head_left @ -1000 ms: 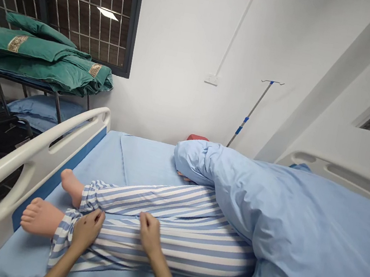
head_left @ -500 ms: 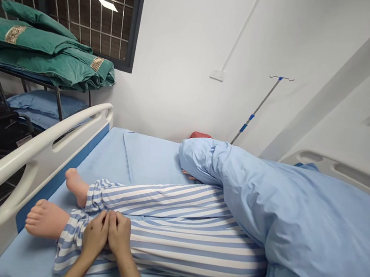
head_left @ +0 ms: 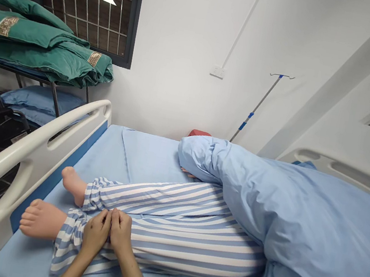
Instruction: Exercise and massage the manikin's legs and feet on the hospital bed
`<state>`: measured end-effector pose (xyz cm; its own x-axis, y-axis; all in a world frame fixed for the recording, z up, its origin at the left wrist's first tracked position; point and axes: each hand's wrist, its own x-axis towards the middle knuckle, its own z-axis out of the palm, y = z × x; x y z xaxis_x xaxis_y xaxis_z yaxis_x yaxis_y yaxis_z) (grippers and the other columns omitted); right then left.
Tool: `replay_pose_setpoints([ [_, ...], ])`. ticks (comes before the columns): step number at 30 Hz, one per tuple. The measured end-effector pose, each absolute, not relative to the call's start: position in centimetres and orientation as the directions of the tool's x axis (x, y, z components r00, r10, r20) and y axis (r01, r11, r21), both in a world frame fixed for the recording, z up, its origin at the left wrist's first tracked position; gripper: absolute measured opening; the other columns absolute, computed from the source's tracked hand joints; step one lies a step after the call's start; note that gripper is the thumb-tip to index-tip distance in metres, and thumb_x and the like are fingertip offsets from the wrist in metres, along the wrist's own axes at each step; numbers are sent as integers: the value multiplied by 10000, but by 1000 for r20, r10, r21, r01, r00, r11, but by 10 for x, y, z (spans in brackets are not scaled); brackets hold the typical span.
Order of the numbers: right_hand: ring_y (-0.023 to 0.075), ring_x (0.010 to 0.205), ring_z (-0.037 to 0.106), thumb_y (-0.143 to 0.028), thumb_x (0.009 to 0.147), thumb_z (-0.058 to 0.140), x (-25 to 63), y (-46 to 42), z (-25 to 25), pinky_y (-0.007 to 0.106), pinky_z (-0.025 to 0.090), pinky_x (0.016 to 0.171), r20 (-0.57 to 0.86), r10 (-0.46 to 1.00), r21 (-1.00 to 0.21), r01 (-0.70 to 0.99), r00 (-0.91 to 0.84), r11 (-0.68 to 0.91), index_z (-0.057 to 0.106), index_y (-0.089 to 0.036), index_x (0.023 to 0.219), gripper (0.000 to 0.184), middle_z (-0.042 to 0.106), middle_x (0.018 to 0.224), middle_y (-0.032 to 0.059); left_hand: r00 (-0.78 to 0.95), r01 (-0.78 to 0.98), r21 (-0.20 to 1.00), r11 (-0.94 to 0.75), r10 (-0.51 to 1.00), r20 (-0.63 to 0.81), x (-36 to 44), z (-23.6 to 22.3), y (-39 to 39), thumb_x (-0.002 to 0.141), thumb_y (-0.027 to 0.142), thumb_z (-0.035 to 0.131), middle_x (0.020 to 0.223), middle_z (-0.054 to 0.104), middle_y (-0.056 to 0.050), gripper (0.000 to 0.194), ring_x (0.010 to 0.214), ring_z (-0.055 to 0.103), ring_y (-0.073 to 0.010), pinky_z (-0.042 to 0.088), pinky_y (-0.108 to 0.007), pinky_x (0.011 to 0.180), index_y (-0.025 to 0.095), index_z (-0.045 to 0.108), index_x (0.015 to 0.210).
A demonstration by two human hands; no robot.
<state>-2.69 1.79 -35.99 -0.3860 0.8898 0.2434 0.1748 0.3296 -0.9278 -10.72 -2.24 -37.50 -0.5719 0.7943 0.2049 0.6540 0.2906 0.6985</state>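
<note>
Two legs in blue-and-white striped pajama trousers lie stretched along the bed, their bare feet smooth like a manikin's. The near foot points up, and the far foot lies just beyond it. Side by side on the near lower leg, above the ankle, are my left hand and my right hand. Both have curled fingers closed over the trouser leg, and their thumb sides meet. The fingertips are hidden. A light blue quilt covers the body from the thighs up.
The white footboard rises at the left, and the headboard stands far right. Green folded bedding lies on a rack beside the barred window. An IV pole leans in view behind the bed, near a red object.
The view has shifted slightly, moving the bed and rack a little left and up in the picture. My hands keep nearly the same place on the leg.
</note>
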Motion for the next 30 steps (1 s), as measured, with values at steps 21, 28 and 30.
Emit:
replay_pose_setpoints([
  [21, 114, 487, 358, -491, 903, 273, 4, 30, -340, 238, 290, 485, 226, 876, -950, 102, -426, 294, 489, -175, 506, 552, 422, 465, -6, -703, 304, 945, 123, 699, 135, -72, -349, 0, 791, 474, 387, 482, 388, 45, 367, 523, 386, -120, 315, -234, 532, 214, 370, 533],
  [28, 106, 512, 376, -403, 908, 306, 29, 35, -343, 242, 251, 507, 261, 901, -935, 139, -346, 325, 433, -175, 534, 456, 421, 503, -14, -655, 325, 939, 112, 743, 138, -53, -351, 11, 787, 486, 392, 500, 416, 40, 374, 550, 404, -123, 328, -241, 561, 209, 392, 536],
  [30, 103, 517, 375, -382, 904, 323, 33, 37, -344, 240, 249, 509, 270, 908, -939, 120, -322, 322, 425, -174, 539, 432, 427, 511, -16, -627, 338, 933, 125, 769, 124, -46, -349, 13, 790, 477, 387, 512, 448, 31, 363, 559, 420, -129, 331, -245, 567, 207, 417, 549],
])
